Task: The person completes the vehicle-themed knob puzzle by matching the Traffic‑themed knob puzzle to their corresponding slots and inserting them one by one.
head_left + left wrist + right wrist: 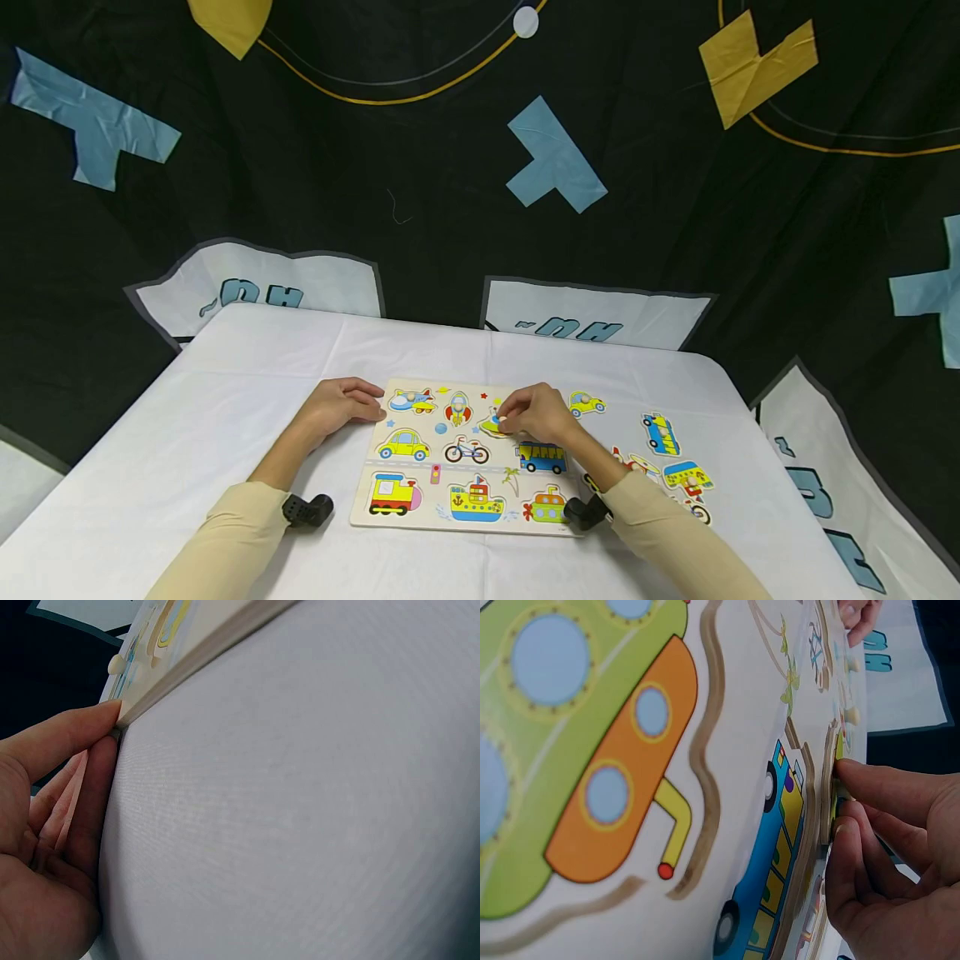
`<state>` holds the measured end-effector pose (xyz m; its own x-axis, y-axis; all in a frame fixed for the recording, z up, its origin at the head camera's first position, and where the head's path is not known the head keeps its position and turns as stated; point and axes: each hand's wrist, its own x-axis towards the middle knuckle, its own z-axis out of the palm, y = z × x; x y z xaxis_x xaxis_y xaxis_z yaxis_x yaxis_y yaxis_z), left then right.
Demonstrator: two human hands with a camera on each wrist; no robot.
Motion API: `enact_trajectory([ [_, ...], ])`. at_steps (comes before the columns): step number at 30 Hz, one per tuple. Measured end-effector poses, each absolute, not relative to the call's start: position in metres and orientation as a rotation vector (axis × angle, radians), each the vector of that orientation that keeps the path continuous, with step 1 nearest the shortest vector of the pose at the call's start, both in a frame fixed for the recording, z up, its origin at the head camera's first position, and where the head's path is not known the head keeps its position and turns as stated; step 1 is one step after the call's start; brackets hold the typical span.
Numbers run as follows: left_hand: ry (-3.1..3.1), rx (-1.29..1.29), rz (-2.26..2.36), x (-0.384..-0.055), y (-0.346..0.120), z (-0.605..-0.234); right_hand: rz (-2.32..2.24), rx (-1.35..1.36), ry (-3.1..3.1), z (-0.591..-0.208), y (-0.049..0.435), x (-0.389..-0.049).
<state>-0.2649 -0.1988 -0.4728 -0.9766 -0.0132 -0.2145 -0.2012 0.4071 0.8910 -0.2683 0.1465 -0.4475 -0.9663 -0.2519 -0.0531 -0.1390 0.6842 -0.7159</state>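
A wooden puzzle board (431, 492) with pictures of vehicles lies on the white table. At its upper left edge is my left hand (341, 408); in the left wrist view its thumb and forefinger pinch the board's corner. My right hand (542, 412) pinches a yellow-green puzzle piece (491, 424) at the board's upper right. Fingers hide part of that piece, so its kind cannot be told. In the right wrist view, thumb and fingertips hold it at the board's surface. An airplane piece (405, 402) and a rocket piece (458, 409) with knobs sit on the board's top row.
Several loose pieces lie right of the board, among them a yellow car (587, 405), a blue and yellow bus (661, 434) and others partly overlapping near the right forearm. The white tablecloth (225, 400) covers the table; a black curtain (442, 208) hangs behind.
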Motion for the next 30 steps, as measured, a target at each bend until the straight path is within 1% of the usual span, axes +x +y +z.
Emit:
enact_trajectory([
  [30,2.479,-0.185,1.620,-0.2654,-0.1985,-0.4726,-1.157,-0.313,2.732,-0.4525,0.1434,-0.2706],
])
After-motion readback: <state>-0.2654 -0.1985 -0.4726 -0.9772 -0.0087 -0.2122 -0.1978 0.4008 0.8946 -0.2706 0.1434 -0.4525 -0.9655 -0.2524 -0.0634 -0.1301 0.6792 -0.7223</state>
